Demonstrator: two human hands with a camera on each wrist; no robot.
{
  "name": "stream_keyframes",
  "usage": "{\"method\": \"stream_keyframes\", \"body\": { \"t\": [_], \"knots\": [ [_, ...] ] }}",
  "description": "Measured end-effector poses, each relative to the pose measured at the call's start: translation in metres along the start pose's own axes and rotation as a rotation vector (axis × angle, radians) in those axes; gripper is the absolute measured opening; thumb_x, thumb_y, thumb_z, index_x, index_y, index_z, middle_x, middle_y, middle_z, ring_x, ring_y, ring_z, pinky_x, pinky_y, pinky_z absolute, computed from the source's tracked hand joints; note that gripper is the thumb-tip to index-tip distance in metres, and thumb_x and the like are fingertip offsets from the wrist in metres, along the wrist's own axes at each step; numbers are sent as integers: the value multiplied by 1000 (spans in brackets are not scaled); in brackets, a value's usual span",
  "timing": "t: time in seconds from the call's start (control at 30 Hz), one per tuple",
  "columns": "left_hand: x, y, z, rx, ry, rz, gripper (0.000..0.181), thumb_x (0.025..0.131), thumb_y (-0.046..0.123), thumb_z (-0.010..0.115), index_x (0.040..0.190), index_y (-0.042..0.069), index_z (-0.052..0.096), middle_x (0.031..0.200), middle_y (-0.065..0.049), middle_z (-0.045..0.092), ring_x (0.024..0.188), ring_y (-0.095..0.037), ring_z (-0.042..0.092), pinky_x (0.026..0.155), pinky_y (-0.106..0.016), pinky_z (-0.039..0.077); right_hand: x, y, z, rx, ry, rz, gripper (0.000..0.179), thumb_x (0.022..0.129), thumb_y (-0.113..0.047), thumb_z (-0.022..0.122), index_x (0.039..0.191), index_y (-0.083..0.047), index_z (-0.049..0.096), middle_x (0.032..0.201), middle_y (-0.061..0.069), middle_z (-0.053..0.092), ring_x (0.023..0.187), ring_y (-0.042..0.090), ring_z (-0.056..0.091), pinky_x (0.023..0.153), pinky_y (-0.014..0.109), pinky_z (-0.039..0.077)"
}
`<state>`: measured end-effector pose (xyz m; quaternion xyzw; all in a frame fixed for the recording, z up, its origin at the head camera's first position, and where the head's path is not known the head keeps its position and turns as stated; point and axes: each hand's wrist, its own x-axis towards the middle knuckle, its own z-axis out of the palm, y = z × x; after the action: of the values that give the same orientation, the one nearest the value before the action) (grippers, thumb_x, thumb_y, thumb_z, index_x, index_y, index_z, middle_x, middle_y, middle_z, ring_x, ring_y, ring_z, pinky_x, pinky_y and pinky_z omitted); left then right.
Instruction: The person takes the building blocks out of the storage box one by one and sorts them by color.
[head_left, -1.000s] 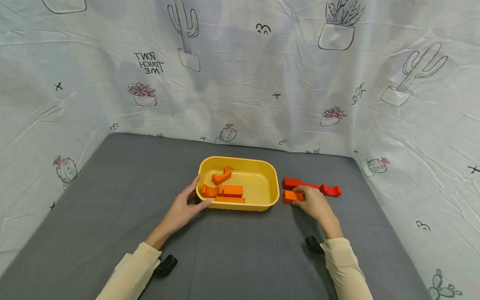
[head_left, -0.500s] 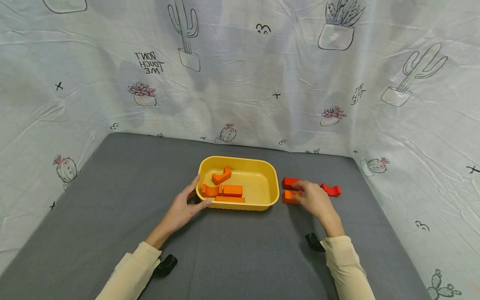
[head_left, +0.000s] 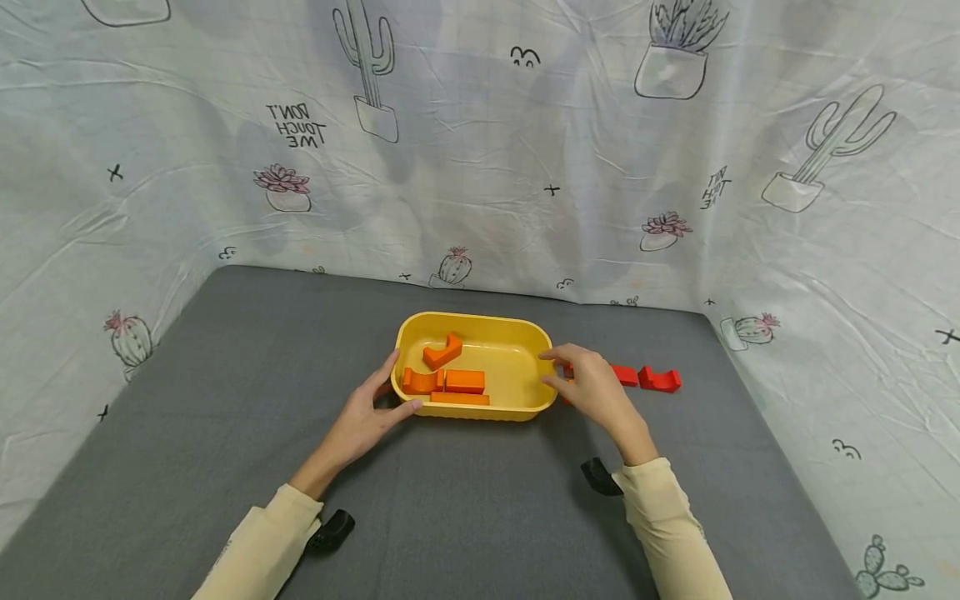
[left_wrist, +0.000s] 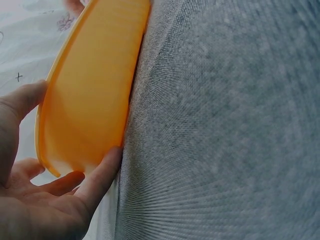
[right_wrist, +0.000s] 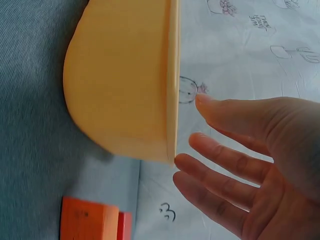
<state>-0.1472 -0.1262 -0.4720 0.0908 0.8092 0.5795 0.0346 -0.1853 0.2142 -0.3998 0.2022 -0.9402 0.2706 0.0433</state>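
A yellow tray (head_left: 521, 371), with orange blocks (head_left: 465, 382) lying in its left part, is touched at its left end by the spread left hand (head_left: 363, 423). At right, red blocks (head_left: 660, 381) and another orange block (right_wrist: 82, 220) are partly hidden by the right hand (head_left: 591, 387), spread loosely at the rim.

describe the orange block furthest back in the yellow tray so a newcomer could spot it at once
On the grey tabletop, find the yellow tray between the left hand and right hand. Inside, look at its left half, towards the back. There lies the notched orange block, the only one set slantwise; the other three orange blocks sit straight, nearer the front.
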Motion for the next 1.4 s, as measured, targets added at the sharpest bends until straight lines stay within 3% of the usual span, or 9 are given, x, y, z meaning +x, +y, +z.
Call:
{"method": "stream_keyframes", "body": {
  "t": [0.2,0.4,0.6,0.9,1.17,1.4],
  "knots": [
    [0,2,0,6,3,-6,91,88,36,75,158,24,18,160,-11,22,131,-33,46,77,-25,54,5,-7,9,2,12,5,34,83,-11,80,115,-4,71,110,14,68,89,29,61,78,41,53],
    [0,2,0,14,7,3,91,88,37,74,158,24,18,160,-11,23,131,-32,46,79,-27,54,7,-13,19,28,19,-10,37,81,-10,81,117,-5,70,115,14,67,99,32,64,86,45,53],
    [0,2,1,26,10,-3,92,88,39,74,158,25,17,160,-11,22,133,-33,44,83,-28,53,9,-19,34,58,-4,-31,38,82,-9,80,118,-7,69,116,10,66,103,30,63,86,43,54],
    [-1,1,0,19,21,-3,92,87,39,74,158,26,17,160,-12,23,135,-32,42,94,-46,49,19,-29,52,43,-69,-69,39,83,-14,80,119,-6,69,119,8,66,103,28,63,82,39,55],
    [-1,2,-1,25,16,-24,91,87,40,74,158,27,17,160,-11,22,134,-32,42,84,-31,53,35,-34,64,53,-135,-132,40,82,-14,81,119,-5,68,119,7,66,105,28,62,86,39,54],
    [-2,3,0,-7,2,-24,91,88,37,74,158,26,17,160,-12,21,134,-33,42,81,-27,54,44,-43,72,17,-177,-131,32,84,-15,79,115,-12,71,114,4,68,99,22,63,83,35,53]
  ]
}}
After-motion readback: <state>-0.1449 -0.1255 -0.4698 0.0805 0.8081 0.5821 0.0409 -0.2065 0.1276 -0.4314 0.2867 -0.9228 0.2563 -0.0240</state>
